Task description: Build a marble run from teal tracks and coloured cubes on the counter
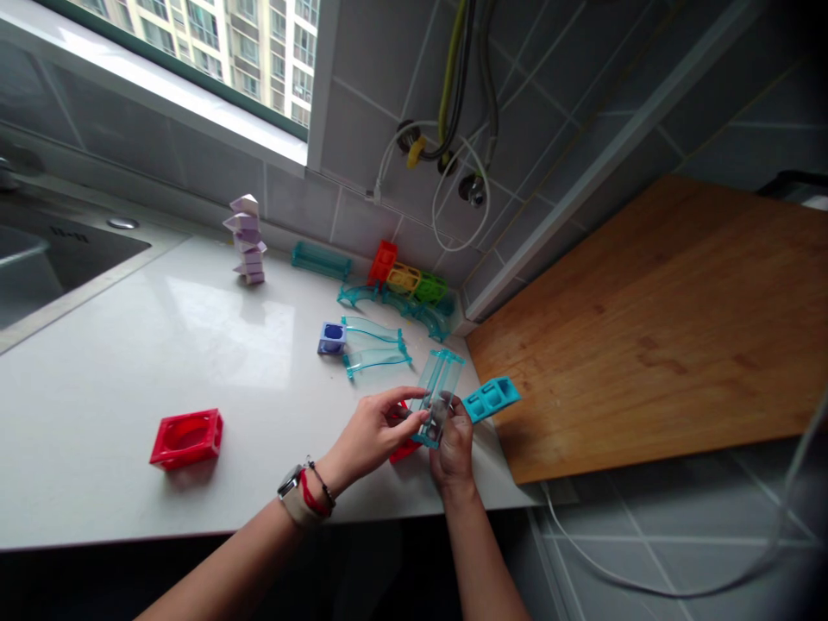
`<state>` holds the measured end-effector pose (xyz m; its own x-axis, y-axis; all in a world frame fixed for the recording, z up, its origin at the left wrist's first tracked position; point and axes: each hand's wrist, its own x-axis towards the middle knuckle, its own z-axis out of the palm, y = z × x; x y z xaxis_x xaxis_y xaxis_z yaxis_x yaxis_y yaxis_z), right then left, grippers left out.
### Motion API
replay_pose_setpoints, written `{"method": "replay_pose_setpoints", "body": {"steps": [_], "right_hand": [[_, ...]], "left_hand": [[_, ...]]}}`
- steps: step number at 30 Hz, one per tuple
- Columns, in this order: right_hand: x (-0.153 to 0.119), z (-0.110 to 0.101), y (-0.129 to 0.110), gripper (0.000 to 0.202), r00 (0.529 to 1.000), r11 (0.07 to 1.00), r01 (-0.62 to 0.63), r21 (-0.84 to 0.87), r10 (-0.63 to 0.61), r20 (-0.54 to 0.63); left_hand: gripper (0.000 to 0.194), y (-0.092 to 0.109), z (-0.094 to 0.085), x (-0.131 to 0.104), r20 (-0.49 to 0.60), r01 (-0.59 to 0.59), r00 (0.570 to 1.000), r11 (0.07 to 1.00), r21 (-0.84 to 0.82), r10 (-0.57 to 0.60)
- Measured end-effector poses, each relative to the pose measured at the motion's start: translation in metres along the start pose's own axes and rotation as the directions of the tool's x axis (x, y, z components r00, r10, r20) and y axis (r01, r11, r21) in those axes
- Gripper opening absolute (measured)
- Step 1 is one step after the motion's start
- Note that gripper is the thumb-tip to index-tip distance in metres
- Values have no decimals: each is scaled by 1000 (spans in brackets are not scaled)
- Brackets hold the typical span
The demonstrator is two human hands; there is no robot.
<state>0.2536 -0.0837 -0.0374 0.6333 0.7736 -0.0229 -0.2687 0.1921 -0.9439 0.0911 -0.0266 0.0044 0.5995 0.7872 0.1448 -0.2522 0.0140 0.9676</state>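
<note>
Both hands hold a clear teal straight track piece (pixel 441 386) above the white counter (pixel 116 362). My left hand (pixel 370 434) pinches its near end from the left, and my right hand (pixel 453 448) grips the same end from below. Under my left fingers a red block (pixel 404 448) lies partly hidden. A solid teal block (pixel 492 398) rests just right of the track. Two curved clear teal tracks (pixel 375 343) and a small blue block (pixel 332 337) lie further back.
A red hollow block (pixel 187 437) sits at the left front. A stack of pale purple blocks (pixel 247 241) stands by the wall. Orange, yellow and green blocks (pixel 406 277) with more teal tracks fill the corner. A wooden board (pixel 660 328) lies right, a sink (pixel 45 259) far left.
</note>
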Motion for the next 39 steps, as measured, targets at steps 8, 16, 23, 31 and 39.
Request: {"method": "replay_pose_setpoints", "body": {"steps": [8,16,23,31,39], "right_hand": [[1,1,-7,43,1000,997,24,70,-24,5],[-1,3,-10,42,996,990,-59,124,50,79],[-8,6,-18,40,971,978,-150,148,118,207],[-9,-2,-14,53,946,980,-159,119,118,301],[-9,-5,-5,39,933,989,-147,17,132,336]], "left_hand": [[53,26,-8,-12,79,-203,976,979,-7,203],[14,11,-2,-11,48,-324,945,903,281,324],[11,-1,-6,-10,87,-420,907,862,285,413],[11,-2,-2,-10,-70,-328,938,936,128,338],[33,-5,-2,-3,-134,0,990,951,-310,-44]]}}
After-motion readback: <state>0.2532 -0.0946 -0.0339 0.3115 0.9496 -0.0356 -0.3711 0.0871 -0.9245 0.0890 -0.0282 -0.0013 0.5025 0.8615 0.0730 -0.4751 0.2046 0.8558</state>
